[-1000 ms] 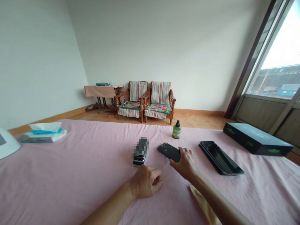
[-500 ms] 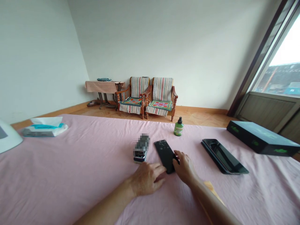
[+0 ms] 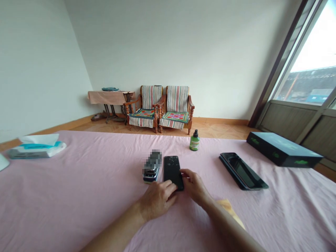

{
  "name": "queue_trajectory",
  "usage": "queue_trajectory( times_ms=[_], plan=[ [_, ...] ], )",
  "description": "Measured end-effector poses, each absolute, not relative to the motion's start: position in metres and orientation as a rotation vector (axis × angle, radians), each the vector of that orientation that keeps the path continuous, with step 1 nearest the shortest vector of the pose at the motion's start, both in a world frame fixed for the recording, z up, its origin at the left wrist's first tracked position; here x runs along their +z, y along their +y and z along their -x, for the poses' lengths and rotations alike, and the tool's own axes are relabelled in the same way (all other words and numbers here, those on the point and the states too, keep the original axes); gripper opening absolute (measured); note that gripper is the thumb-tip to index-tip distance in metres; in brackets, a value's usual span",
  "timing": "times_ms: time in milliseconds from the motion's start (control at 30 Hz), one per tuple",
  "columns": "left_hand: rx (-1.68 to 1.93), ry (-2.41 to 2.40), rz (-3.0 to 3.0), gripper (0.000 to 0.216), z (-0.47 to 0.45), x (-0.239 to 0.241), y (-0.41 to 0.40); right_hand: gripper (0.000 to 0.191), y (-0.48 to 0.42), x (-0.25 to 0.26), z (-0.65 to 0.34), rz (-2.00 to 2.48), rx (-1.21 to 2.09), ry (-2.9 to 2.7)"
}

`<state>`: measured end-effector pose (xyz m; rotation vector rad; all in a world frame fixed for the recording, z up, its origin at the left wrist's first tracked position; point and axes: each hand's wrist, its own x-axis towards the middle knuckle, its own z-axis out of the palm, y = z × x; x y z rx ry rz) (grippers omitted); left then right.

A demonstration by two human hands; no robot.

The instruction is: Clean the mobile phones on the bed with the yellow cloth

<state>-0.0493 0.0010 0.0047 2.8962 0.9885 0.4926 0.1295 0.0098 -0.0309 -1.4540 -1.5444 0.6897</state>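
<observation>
A black phone (image 3: 172,169) lies flat on the pink cloth (image 3: 86,182), its long side pointing away from me. My left hand (image 3: 156,200) rests knuckles up, fingers touching the phone's near end. My right hand (image 3: 193,185) grips its near right edge with curled fingers. Just left of the phone lies a small stack of dark devices (image 3: 151,167), partly blurred. A yellow cloth (image 3: 231,212) shows under my right forearm.
A green spray bottle (image 3: 194,141) stands beyond the phone. Two stacked dark tablets (image 3: 243,170) and a black box (image 3: 283,148) lie to the right. A tissue pack (image 3: 36,147) sits far left. Two wooden chairs (image 3: 160,108) and a side table stand by the far wall.
My right hand has turned the phone from slanted to lengthwise and slid it left beside the device stack. My left hand has opened from a loose fist and reached its near end.
</observation>
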Motion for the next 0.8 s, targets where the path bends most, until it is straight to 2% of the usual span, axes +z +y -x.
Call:
queue_trajectory(
  times_ms=[67,400,667,800],
  plan=[
    [0.519,1.004,-2.897,0.007,0.049,0.004,0.002,0.04,0.007,-0.026,-0.129,1.431,0.701,-1.561],
    [0.633,1.003,-2.892,0.022,0.051,0.003,0.004,0.038,0.0,-0.008,-0.132,1.414,0.606,-1.651],
    [0.719,0.961,-2.884,0.025,0.054,0.001,0.008,0.042,0.0,0.022,-0.219,1.826,0.035,-1.366],
    [0.744,0.95,-2.877,0.025,0.056,0.001,0.01,0.048,-0.005,0.019,-0.256,2.365,-0.325,-1.29]
  ],
)
